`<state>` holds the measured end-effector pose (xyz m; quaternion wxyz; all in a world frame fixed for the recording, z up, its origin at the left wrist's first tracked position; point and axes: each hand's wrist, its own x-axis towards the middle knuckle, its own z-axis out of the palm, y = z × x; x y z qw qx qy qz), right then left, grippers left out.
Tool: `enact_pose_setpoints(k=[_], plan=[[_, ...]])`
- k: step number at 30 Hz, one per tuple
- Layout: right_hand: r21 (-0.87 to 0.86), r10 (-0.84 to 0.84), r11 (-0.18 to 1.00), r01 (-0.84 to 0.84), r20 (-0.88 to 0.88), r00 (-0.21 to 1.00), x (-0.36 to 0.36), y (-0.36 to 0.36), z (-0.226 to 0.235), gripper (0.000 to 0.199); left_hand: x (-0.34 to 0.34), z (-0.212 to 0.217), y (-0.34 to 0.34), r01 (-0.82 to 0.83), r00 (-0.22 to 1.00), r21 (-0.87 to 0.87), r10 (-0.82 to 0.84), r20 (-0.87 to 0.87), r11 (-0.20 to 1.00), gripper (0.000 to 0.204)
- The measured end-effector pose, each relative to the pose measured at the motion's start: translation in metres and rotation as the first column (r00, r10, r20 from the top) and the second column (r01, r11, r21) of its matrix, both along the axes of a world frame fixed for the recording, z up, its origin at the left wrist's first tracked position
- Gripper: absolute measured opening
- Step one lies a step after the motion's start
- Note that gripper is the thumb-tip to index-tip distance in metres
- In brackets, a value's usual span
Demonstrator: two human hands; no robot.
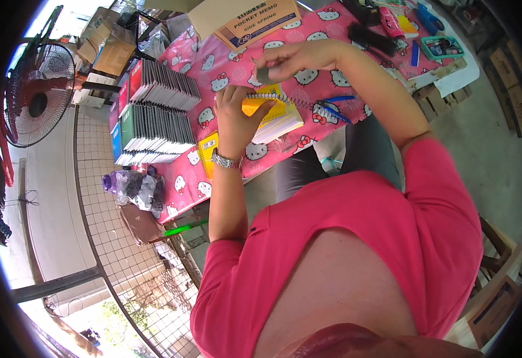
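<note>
A yellow pocket notebook (283, 114) lies on the table in front of me, its white page edges facing me. Along its far edge runs a dark spiral wire (293, 101), whose loose end stretches right past the cover. My left hand (235, 113), wearing a metal watch, is closed on the notebook's left end by the wire, thumb over the cover. Just beyond the notebook, my right hand (299, 59) is raised with bent fingers around a small grey-green piece (263, 75) I cannot identify. Blue-handled pliers (334, 110) lie right of the notebook.
Rows of spiral notebooks (156, 128) stand at the left, near a fan (37, 98). Another yellow notebook (207, 146) lies by my left wrist. An open carton (258, 27) sits at the back. Black brushes (371, 40) and a green tray (442, 48) are far right.
</note>
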<state>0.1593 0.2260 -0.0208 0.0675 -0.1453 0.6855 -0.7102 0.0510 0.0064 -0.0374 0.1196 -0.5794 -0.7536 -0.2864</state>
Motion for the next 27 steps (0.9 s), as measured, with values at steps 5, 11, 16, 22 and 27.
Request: enact_pose_setpoints(k=[5,11,16,22,27], plan=[[0.646,-0.012,0.763,0.008,0.002,1.0,-0.012,-0.002,0.006,0.047,0.001,0.003,-0.001,0.012,0.998,0.018,-0.013,0.057,1.0,0.04],[-0.196,0.12,0.971,-0.135,-0.089,0.989,-0.005,-0.005,0.003,0.05,-0.004,0.006,0.0,0.012,1.0,0.046,-0.013,0.025,0.999,0.041],[0.219,-0.062,0.975,0.048,0.055,0.997,-0.014,-0.009,0.017,0.048,-0.026,0.004,-0.011,-0.04,0.999,0.019,0.039,0.037,0.999,0.042],[-0.134,0.078,0.988,-0.078,-0.004,0.997,-0.037,-0.01,0.002,0.048,-0.04,-0.001,-0.018,-0.012,0.958,-0.01,0.014,0.287,1.0,0.037],[-0.012,0.068,0.998,-0.069,-0.036,0.997,-0.045,-0.009,-0.001,0.047,-0.045,-0.008,-0.022,-0.046,0.807,0.014,0.029,0.59,0.999,0.033]])
